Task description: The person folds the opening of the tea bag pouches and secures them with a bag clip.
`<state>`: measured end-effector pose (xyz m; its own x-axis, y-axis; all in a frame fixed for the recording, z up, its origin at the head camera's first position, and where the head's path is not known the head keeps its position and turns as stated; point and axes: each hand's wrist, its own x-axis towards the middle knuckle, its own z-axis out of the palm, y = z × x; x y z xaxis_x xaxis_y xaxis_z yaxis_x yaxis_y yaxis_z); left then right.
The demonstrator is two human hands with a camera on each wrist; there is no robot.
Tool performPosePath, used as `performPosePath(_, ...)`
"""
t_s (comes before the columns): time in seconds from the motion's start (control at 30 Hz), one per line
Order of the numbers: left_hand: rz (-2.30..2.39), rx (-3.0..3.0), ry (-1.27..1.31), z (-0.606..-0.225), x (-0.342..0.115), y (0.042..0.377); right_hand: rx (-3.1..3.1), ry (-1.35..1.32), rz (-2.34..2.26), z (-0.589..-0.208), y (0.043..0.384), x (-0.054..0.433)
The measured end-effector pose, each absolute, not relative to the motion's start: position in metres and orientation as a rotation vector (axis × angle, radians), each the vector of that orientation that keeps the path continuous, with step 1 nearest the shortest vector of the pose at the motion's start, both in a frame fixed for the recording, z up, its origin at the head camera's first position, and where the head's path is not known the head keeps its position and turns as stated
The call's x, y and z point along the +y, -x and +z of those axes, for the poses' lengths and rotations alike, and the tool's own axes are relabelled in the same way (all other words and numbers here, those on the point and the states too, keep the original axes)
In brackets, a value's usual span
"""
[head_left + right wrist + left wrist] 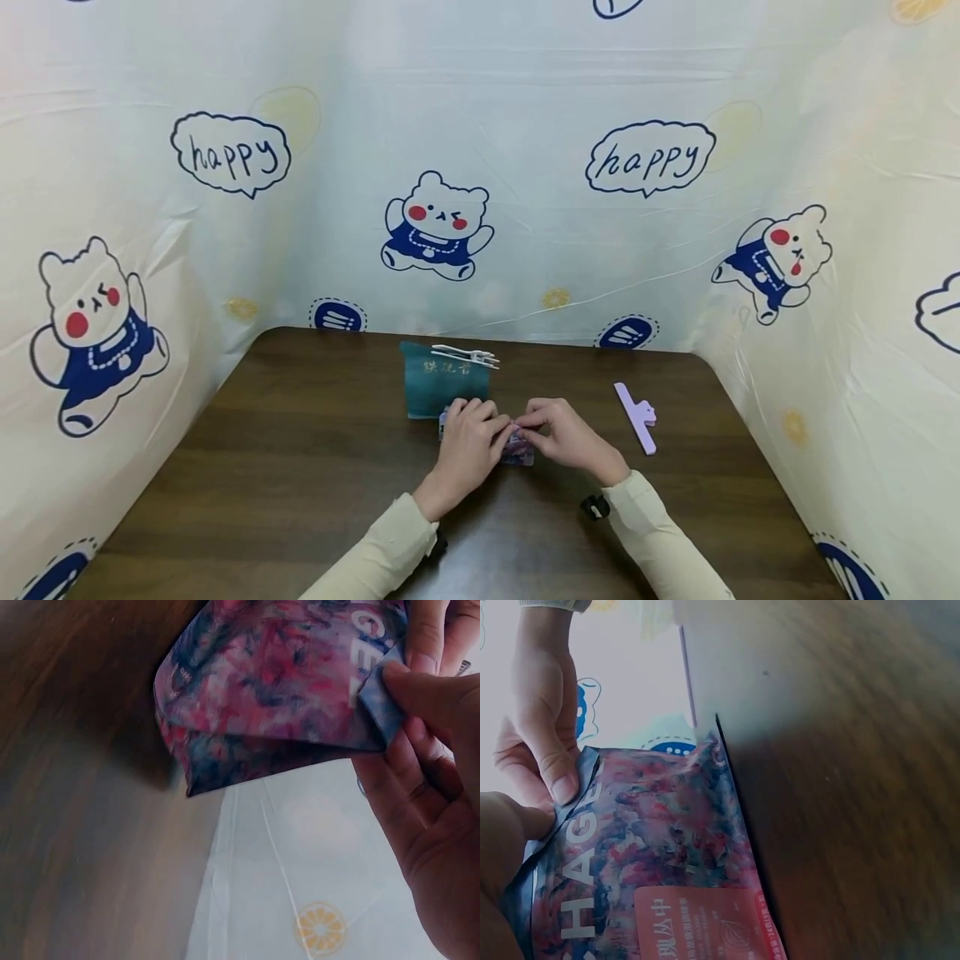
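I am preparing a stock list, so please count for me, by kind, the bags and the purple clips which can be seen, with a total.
Bags: 2 (patterned bag, teal bag)
Purple clip: 1
Total: 3

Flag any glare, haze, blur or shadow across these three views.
Head: backdrop prints clear, soft sheen on the table toward the bottom edge; left wrist: pale haze over the upper tabletop, the pouch's large letters legible, small print soft; right wrist: dim overall, right hand shaded, wood grain blurred.
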<state>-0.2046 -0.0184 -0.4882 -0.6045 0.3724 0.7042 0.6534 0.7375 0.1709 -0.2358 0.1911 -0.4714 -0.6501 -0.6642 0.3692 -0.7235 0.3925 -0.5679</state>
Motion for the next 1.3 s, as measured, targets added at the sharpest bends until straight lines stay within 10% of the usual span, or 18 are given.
performPosePath(1.3, -0.561, -2.288, 0.785, -0.489, -0.019, 0.205, -2.591, -1.195, 1.17, -0.477, 0.231, 0.212)
